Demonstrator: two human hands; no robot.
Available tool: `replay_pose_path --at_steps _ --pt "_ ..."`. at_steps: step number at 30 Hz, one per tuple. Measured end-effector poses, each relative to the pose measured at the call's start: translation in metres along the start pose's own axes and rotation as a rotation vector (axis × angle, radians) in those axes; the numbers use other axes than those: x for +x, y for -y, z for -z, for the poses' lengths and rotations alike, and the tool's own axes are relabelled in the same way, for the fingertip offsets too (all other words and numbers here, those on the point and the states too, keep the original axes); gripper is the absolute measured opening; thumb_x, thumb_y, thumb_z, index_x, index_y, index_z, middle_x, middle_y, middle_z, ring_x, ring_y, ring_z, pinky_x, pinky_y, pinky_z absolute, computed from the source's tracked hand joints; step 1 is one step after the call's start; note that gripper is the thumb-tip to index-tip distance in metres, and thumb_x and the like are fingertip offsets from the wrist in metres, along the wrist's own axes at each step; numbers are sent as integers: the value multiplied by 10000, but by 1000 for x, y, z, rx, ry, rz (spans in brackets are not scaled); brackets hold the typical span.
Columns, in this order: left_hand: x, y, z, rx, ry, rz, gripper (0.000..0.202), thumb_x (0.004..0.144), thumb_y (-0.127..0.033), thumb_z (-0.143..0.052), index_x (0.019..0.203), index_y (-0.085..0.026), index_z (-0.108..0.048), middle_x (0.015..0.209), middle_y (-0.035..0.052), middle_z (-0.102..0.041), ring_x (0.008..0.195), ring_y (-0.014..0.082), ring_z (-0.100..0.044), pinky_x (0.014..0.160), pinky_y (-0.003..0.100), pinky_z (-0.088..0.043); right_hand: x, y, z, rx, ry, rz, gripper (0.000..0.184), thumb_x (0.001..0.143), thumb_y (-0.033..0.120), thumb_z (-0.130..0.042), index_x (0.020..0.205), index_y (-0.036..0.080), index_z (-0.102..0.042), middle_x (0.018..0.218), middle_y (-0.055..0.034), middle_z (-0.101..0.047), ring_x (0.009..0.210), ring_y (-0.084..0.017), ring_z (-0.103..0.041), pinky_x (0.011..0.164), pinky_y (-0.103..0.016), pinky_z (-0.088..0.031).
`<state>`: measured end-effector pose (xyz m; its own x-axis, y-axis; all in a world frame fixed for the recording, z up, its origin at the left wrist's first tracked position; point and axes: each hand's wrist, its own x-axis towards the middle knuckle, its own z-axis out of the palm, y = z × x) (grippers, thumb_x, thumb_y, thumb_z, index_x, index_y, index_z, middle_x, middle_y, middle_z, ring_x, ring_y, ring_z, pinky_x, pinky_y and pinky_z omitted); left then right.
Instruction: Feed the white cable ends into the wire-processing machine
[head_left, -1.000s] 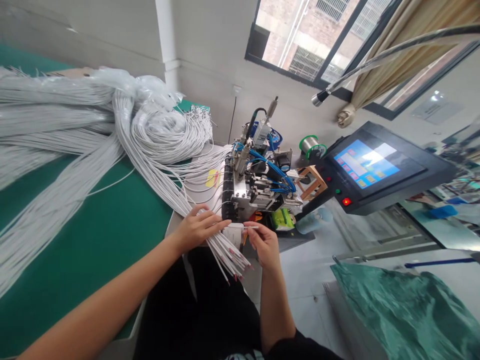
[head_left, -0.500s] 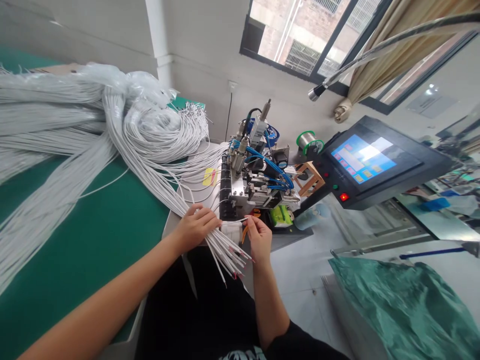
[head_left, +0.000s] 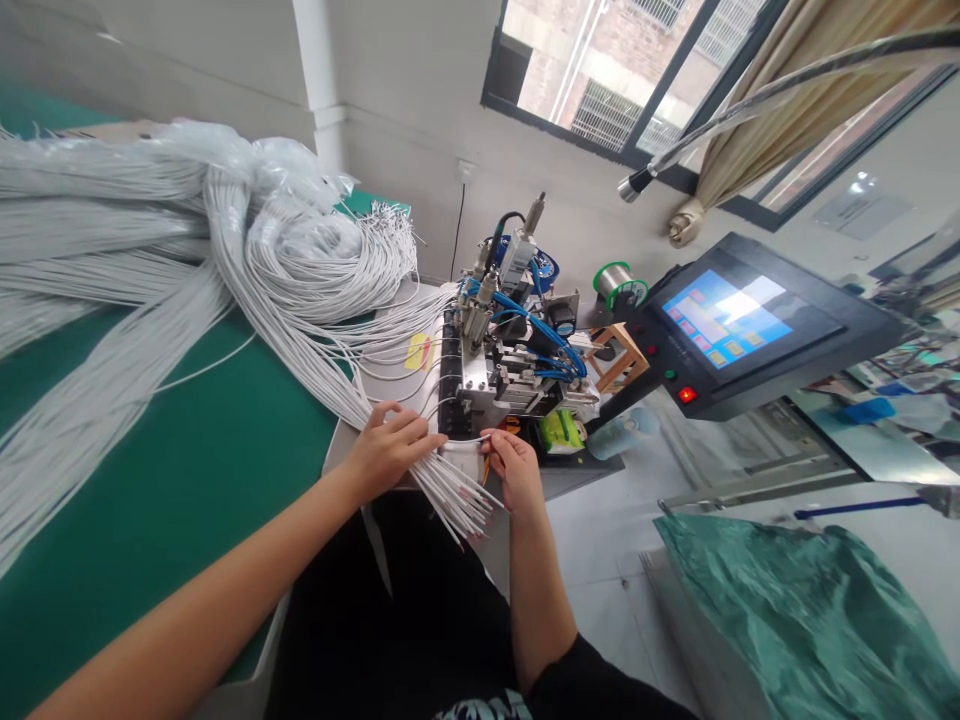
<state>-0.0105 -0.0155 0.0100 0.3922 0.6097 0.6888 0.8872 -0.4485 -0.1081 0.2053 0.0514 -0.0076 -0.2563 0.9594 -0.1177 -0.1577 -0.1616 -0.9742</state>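
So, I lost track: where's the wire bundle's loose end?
In the head view's lower middle, the bundle's loose end fans out between left hand and right hand.

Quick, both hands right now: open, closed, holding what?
Left hand: closed over the wire bundle.
Right hand: closed, fingertips pinching one wire near its end.

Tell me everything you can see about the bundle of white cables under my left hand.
The bundle of white cables has many slender, round strands with a smooth, plastic-looking covering. It slopes down from the heap on the green table and passes under your left hand, which lies across it. Beyond the fingers it fans into loose, fairly straight ends, angled down and to the right; a few tips look pinkish, though they're too small to judge closely.
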Motion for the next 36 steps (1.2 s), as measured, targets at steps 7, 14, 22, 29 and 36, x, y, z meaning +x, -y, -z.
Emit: replay_pose_path --at_steps 7,14,22,29,36 --pt "1 -2 2 61 -50 78 339 877 -63 -475 1043 -280 -677 713 -27 -616 751 138 -566 955 399 -296 11 0 2 -459 -132 211 252 729 389 -655 796 152 -709 738 -53 -694 649 -167 -593 632 -272 -461" --pt "1 -4 0 89 -48 113 301 883 -72 -488 1002 -264 -687 765 -19 -654 798 149 -580 996 427 -261 23 -5 -1 -553 -92 240 303 760 448 -603 734 151 -657 660 -28 -643 595 -156 -541 600 -263 -421" --pt "0 -4 -3 90 12 132 295 858 -72 -499 989 -255 -689 785 3 -655 815 171 -589 1012 459 -256 40 -13 4 -427 97 185 245 745 371 -561 582 191 -523 553 45 -455 548 -111 -401 545 -228 -321" --pt "2 -5 -2 77 29 137 305 842 -57 -491 975 -254 -683 897 14 -694 850 186 -595 1006 472 -246 43 -23 -2 -253 47 32 234 677 382 -565 555 195 -495 498 58 -409 488 -95 -341 486 -220 -269" --pt "1 -5 -2 57 41 172 272 845 -93 -503 969 -255 -683 911 15 -704 858 198 -601 1005 495 -222 43 -30 3 -243 76 46 277 701 417 -592 570 190 -503 523 59 -416 513 -96 -349 499 -217 -278"
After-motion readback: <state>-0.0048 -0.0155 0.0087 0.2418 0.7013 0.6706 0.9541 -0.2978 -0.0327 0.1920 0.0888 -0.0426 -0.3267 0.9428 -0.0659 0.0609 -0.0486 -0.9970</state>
